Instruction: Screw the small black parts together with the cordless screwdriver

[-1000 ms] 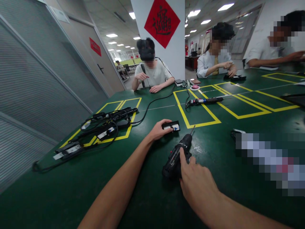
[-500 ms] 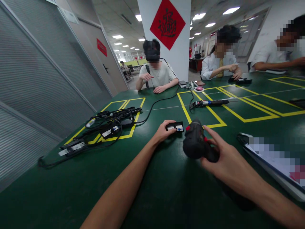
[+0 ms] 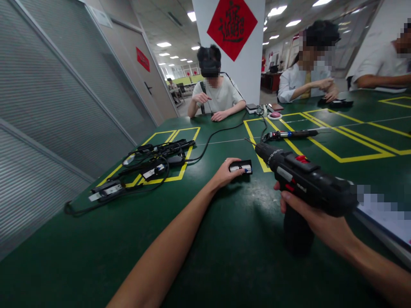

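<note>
My left hand rests on the green table, its fingers closed on the left end of a small black box with a white label. My right hand grips the handle of a black cordless screwdriver with red buttons. The tool is held above the table, level, and its thin bit points left and away, above and right of the small box.
A tangle of black power adapters and cables lies in a yellow-marked square at the left. Another screwdriver lies in the far yellow square. Three people sit along the far edge. A blurred flat object lies at the right.
My right hand picked the screwdriver up off the table, raised it and turned it level with its bit pointing away. My left hand stayed on the small box.
</note>
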Tool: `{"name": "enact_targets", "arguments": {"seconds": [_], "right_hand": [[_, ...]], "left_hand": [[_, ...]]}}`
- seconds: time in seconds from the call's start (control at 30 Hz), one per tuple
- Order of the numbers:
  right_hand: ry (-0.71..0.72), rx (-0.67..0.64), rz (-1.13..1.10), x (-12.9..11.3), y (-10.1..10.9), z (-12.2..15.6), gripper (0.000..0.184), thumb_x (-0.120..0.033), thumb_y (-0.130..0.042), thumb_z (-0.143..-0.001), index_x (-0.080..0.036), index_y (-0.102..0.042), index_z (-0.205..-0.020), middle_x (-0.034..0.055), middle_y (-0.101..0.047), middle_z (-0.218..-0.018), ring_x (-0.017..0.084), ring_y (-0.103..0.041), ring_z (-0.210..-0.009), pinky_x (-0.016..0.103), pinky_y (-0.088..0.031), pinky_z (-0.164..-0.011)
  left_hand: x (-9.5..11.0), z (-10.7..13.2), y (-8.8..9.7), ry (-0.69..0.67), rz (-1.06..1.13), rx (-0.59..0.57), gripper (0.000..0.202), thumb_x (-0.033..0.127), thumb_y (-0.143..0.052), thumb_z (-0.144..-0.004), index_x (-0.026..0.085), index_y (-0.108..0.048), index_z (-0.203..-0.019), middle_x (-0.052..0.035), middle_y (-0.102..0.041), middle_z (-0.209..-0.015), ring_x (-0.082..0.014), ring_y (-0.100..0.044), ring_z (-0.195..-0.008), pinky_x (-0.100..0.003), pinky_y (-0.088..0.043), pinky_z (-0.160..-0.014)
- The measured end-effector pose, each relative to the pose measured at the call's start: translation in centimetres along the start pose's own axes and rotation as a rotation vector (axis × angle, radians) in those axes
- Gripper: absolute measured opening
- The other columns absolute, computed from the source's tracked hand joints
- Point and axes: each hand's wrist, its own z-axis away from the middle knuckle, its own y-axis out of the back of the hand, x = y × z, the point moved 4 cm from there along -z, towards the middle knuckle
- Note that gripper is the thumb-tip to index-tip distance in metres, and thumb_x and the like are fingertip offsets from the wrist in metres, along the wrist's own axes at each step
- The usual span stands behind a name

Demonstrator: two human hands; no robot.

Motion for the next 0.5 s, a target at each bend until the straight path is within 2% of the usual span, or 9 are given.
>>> {"name": "enact_targets", "arguments": {"seconds": [0.3,0.5], "right_hand": [[-0.086,-0.003,-0.073,0.47,0.06,-0.33,0.022,-0.041,-0.055,-0.089,-0.023,-0.062,-0.101,-0.0008,-0.066,-0.077,0.016,-0.062,-0.074,0.029,-0.050,-0.073],[-0.066,0.013,0.117,-0.01,0.37,0.58,0.020,-0.041,-0.058,-0.086,-0.024,-0.062,-0.096,-0.0025,-0.063,-0.070,0.015,-0.059,-0.063,0.028,-0.050,-0.060]], "left_hand": [[-0.49,-0.15,-0.15,0.028,-0.030,0.021,0.052,0.044,-0.069,-0.074,0.015,-0.059,-0.116,-0.0102,-0.059,-0.113,-0.0215,-0.058,-0.100,-0.035,-0.047,-0.088],[-0.72,-0.30,-0.10,0.051,-0.007,0.046,0.050,0.041,-0.070,-0.073,0.014,-0.060,-0.114,-0.0097,-0.061,-0.109,-0.0202,-0.059,-0.095,-0.033,-0.048,-0.084]]}}
